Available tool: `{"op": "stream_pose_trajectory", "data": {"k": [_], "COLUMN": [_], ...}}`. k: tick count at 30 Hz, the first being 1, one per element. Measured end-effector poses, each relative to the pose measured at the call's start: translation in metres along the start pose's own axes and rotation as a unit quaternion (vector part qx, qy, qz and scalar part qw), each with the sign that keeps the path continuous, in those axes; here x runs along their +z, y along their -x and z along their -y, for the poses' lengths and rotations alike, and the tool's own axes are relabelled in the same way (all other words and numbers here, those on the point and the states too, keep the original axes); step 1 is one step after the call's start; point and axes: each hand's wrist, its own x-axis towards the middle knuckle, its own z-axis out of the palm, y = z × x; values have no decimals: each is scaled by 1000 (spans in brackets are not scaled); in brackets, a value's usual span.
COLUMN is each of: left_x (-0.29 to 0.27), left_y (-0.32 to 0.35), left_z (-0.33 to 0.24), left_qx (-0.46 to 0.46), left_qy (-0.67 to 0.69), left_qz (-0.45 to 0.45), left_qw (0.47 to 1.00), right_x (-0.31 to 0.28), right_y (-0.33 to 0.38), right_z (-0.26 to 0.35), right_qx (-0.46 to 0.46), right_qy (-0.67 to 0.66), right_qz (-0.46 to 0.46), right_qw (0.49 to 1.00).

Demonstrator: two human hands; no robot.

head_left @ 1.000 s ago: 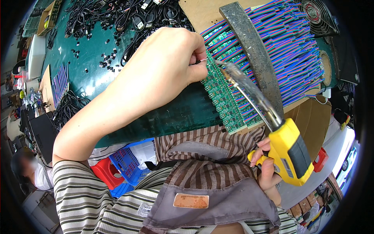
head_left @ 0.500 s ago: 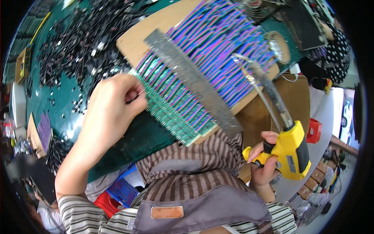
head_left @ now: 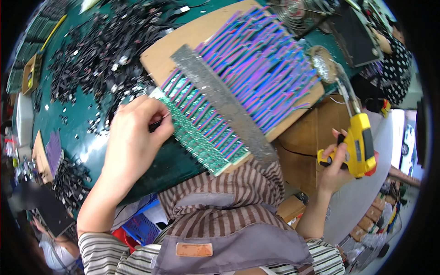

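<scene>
Your left hand (head_left: 137, 126) is at the left edge of the green circuit boards (head_left: 198, 137), fingers curled toward the thumb; with the blur there, you cannot tell whether they pinch anything. Your right hand (head_left: 335, 167) is wrapped around the grip of the yellow soldering gun (head_left: 359, 144), its front end beside the round container (head_left: 321, 65). Next to the boards, a dark metal bar (head_left: 224, 98) lies across coloured wires (head_left: 259, 68) on a brown panel (head_left: 158, 54). Beyond your left hand, black cables (head_left: 98, 57) heap on the green table (head_left: 170, 162).
</scene>
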Motion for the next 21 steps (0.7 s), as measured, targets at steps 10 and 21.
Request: {"op": "stream_pose_trajectory", "data": {"k": [10,21], "left_x": [-8,3], "left_y": [7,9], "left_z": [8,25], "left_qx": [-9,276], "left_qy": [105,-167], "left_qz": [8,-75], "left_qw": [994,944], "right_x": [7,24], "right_y": [45,57], "right_z": [49,78], "right_qx": [102,110], "right_qy": [-244,-149], "right_qz": [184,439], "right_qw": [947,879]}}
